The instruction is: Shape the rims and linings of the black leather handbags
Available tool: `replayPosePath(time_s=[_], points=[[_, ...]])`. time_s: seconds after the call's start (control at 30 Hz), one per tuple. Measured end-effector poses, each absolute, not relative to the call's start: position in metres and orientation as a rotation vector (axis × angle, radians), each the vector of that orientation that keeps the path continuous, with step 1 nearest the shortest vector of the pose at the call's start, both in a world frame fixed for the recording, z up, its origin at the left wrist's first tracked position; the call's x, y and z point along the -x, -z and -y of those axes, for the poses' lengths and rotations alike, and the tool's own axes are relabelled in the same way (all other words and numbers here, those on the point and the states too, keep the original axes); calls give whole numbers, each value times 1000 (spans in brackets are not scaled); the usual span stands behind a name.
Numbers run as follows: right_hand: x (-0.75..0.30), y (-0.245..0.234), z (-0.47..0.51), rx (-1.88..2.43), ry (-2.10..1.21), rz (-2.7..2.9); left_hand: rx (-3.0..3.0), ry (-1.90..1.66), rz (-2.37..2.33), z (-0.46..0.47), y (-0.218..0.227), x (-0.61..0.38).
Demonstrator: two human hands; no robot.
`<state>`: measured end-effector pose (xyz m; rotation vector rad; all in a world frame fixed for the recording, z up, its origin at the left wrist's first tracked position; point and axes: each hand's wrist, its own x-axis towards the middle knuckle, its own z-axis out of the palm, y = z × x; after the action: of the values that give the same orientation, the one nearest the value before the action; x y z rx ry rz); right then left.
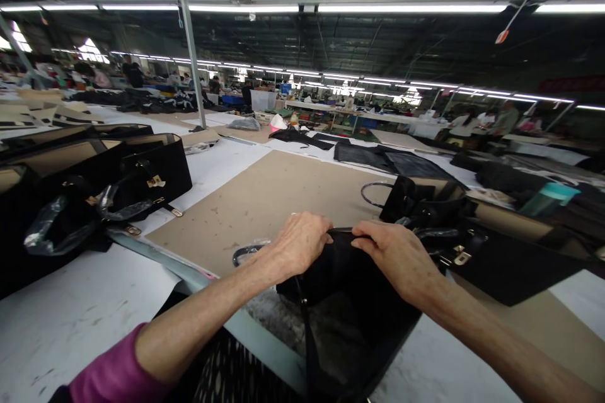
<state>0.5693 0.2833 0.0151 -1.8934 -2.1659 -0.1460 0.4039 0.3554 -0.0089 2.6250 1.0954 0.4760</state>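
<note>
A black handbag stands at the table's near edge, close to my body. My left hand pinches its far upper rim, thumb and fingers pressed together on the edge. A short way to the right, my right hand grips the same rim, with the thumb below and the fingers on top. Between the two hands a stretch of the rim shows. A dark handle in clear plastic wrap sticks out beyond my left wrist. The fingertips of both hands are partly hidden by the bag's edge.
Several black handbags with tan insides stand at left, their handles wrapped in plastic. More bags are at right, near a teal-lidded bottle. Tan board covers the table ahead, with black pieces beyond. A metal post rises behind.
</note>
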Motion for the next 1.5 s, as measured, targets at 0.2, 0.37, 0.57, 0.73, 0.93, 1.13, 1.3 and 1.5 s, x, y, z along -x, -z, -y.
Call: replayPosePath(time_s=[0.2,0.37,0.57,0.73,0.93,1.13,1.3,1.5], points=[[-568,-16,-283,1877,156,2183,-2617,-480,-1050,-357,8,-403],[-565,-17,-285,1931,227,2168,-2667,-451,-1054,-353,6,-403],[-558,-17,-288,2048,331,2157,-2789,-512,-1025,-347,6,-407],[-561,-16,-285,2044,496,2125,-2836,-519,-1126,-345,8,-414],[-590,-11,-279,2147,356,2037,-2800,-547,-1162,-346,9,-415],[-602,-17,-276,2089,-122,2105,-2778,-599,-930,-357,9,-406],[-612,-19,-280,1978,-249,2186,-2643,-549,-757,-372,10,-404],[-624,-17,-290,1950,-284,2243,-2616,-527,-701,-376,7,-406]])
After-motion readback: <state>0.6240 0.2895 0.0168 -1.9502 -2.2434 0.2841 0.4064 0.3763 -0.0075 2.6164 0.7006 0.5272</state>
